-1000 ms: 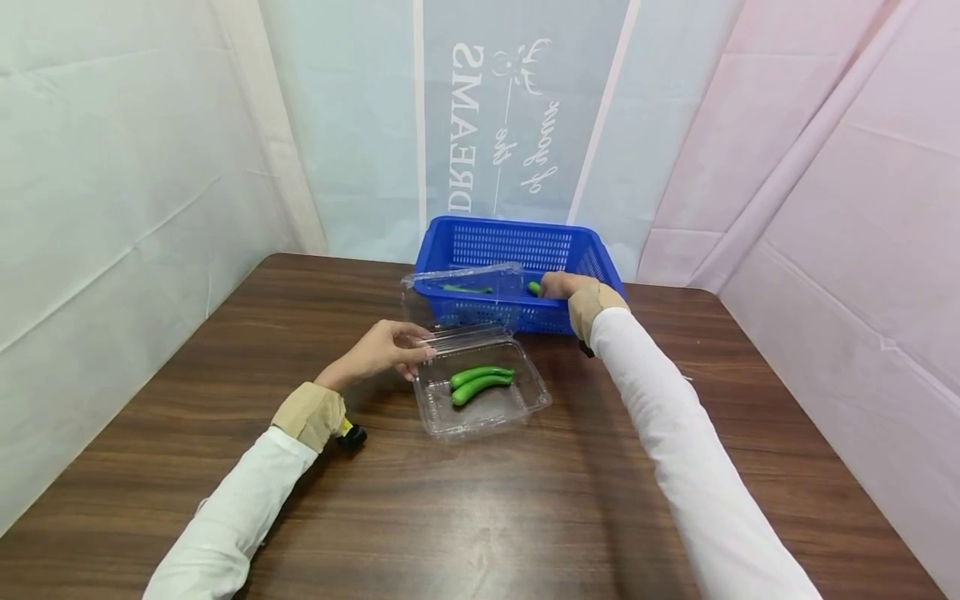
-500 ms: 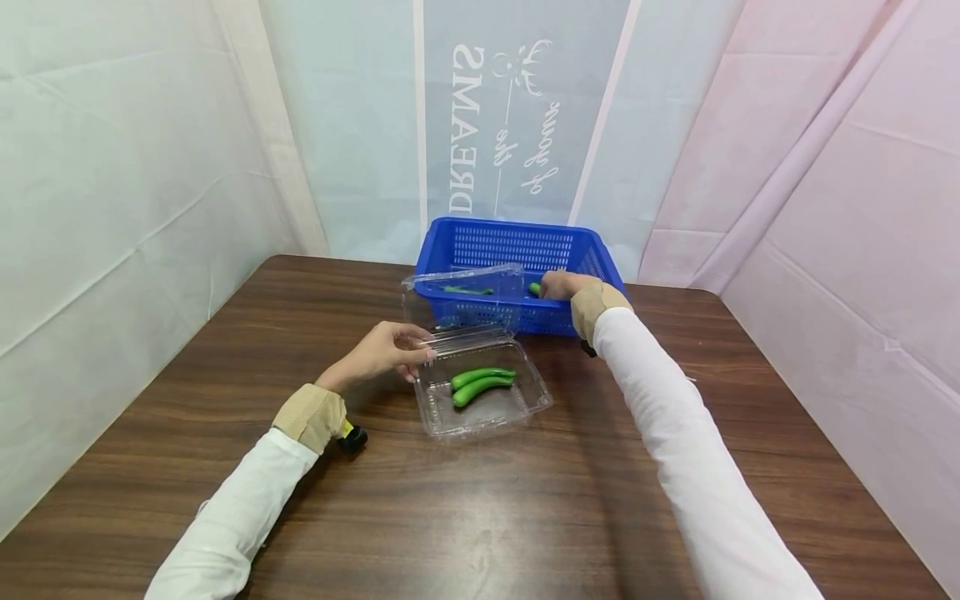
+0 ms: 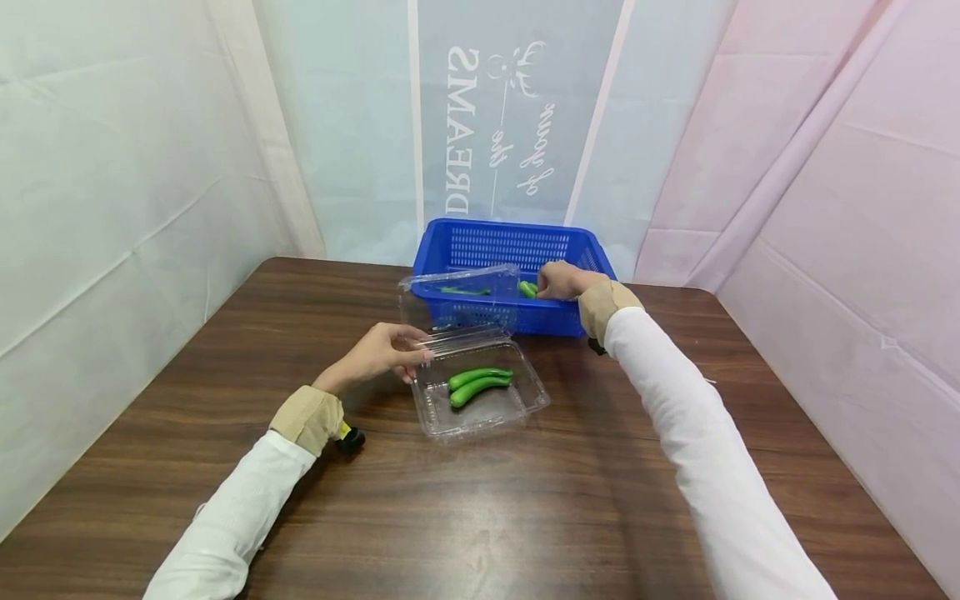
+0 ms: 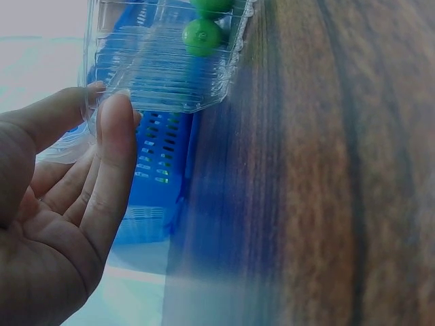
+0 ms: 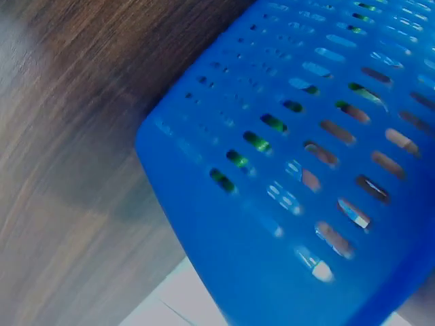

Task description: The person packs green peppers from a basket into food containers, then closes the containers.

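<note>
Two long green chili peppers [image 3: 480, 386] lie side by side in a clear plastic clamshell container [image 3: 495, 421] on the table, its lid [image 3: 461, 300] raised. My left hand [image 3: 378, 357] pinches the container's left edge near the hinge. In the left wrist view, thumb and fingers hold the clear plastic rim. My right hand [image 3: 562, 281] reaches into the blue basket [image 3: 510, 242] with curled fingers, beside more green chili peppers [image 3: 527, 289]. The front wall hides the fingertips, so a hold on a pepper cannot be confirmed. In the right wrist view, fingers and green show through the basket's slots [image 5: 292, 106].
The basket stands at the back of the brown wooden table [image 3: 480, 517], just behind the raised lid. Another green pepper [image 3: 465, 291] shows in the basket through the clear plastic. Pale cloth walls [image 3: 840, 250] enclose the table at the back and sides.
My right hand has risen slightly inside the basket, and more of the green peppers beside its fingers shows. My left hand and the container with its two peppers have stayed put.
</note>
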Demonstrator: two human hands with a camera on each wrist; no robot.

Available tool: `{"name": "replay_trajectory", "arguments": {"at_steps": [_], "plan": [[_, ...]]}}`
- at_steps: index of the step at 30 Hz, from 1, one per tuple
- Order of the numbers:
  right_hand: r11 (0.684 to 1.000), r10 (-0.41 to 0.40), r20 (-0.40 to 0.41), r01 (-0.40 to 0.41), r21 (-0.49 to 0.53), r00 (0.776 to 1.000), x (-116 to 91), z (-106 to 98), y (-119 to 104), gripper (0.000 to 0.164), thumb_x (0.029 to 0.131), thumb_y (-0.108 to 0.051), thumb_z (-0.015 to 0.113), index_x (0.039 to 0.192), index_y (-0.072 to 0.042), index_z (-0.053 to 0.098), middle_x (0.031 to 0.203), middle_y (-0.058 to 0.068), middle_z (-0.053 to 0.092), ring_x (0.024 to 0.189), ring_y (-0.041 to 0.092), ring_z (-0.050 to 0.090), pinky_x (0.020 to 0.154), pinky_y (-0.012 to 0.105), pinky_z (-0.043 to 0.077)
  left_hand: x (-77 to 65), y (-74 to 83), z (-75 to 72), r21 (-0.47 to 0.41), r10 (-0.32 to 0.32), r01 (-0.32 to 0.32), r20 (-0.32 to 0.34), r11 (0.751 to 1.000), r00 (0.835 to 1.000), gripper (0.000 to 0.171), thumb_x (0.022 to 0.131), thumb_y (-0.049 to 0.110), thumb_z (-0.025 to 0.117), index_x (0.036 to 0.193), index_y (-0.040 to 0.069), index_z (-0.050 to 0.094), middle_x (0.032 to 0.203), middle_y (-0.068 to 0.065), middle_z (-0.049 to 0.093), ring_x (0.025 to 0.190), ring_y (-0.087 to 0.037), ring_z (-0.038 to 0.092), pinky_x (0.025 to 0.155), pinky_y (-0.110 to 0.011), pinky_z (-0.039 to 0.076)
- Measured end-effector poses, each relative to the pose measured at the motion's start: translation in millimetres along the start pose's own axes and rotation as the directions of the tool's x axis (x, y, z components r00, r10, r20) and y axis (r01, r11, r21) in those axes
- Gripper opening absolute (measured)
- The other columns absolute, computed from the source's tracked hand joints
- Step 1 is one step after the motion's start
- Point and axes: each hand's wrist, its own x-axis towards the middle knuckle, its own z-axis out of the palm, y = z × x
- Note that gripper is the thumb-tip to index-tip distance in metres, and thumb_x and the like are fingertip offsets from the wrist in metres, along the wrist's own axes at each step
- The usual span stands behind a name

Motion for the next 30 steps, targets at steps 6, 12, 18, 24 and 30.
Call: {"name": "replay_trajectory", "arguments": {"at_steps": [6,12,18,24,30], "plan": [[0.999,-0.018,-0.052,0.02,0.035,0.998,-9.1,-10.3,-1.3,0.027,0.082,-0.018,0.063,0.102,-0.001,0.057,0.09,0.012,0.061,0.073,0.022,0.058,0.058,0.03,0.049,-7.8,18.7,1.1,-0.01,0.003,-0.002,0.027,1.0,1.0,0.043,0.08,0.01,0.066,0.115,-0.01,0.051,0.09,-0.033,0.057,0.058,-0.035,0.06,0.059,-0.055,0.05],[0.999,-0.022,-0.066,0.023,0.024,0.998,-15.4,-19.9,-0.4,0.038,0.081,-0.016,0.064,0.114,0.001,0.056,0.098,0.015,0.063,0.088,0.024,0.059,0.072,0.036,0.051,-4.5,12.4,-0.1,-0.024,-0.025,0.026,0.024,0.999,0.999,0.044,0.079,0.01,0.067,0.116,-0.01,0.051,0.092,-0.033,0.057,0.059,-0.035,0.06,0.059,-0.056,0.05],[1.0,-0.012,-0.104,0.014,0.025,0.994,-23.4,-26.7,0.3,0.033,0.077,-0.02,0.069,0.103,-0.003,0.06,0.094,0.011,0.062,0.088,0.022,0.056,0.076,0.037,0.049,-0.6,1.9,-0.5,0.012,-0.012,0.012,0.006,1.0,1.0,0.045,0.079,0.016,0.068,0.115,-0.006,0.053,0.09,-0.03,0.059,0.057,-0.029,0.06,0.056,-0.05,0.052],[0.999,-0.048,-0.156,0.051,0.016,0.987,-33.5,-33.8,1.0,0.031,0.072,-0.019,0.074,0.091,-0.005,0.053,0.084,0.008,0.058,0.08,0.021,0.053,0.07,0.035,0.047,0.1,1.5,0.4,0.02,0.006,-0.006,0.004,1.0,1.0,0.043,0.078,0.017,0.069,0.113,-0.004,0.055,0.088,-0.027,0.06,0.056,-0.029,0.06,0.054,-0.047,0.053],[0.995,-0.094,-0.198,0.095,-0.002,0.976,-42.6,-42.1,1.3,0.035,0.071,-0.017,0.075,0.09,-0.006,0.048,0.081,0.008,0.055,0.076,0.022,0.051,0.065,0.035,0.044,-1.9,8.1,0.2,-0.01,-0.009,0.009,0.018,1.0,1.0,0.042,0.079,0.013,0.068,0.114,-0.006,0.053,0.09,-0.03,0.059,0.058,-0.032,0.06,0.057,-0.052,0.051]]}}
